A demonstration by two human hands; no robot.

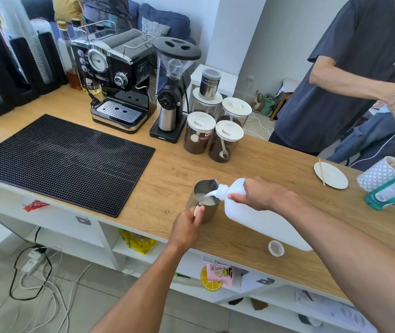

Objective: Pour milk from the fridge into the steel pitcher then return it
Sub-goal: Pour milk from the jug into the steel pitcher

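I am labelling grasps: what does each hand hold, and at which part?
The left hand grips the steel pitcher by its handle; the right hand holds the tilted milk bottle at its upper part, near the neck.

Wooden counter (215, 162), tiled floor (4, 306)

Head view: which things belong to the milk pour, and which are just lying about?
In use: jug, tilted and pouring, gripped by the right hand; pitcher, handle held by the left hand; cap, off the jug.
Lying about: espresso machine; grinder; coffee jars; mat; saucer; blue bottle.
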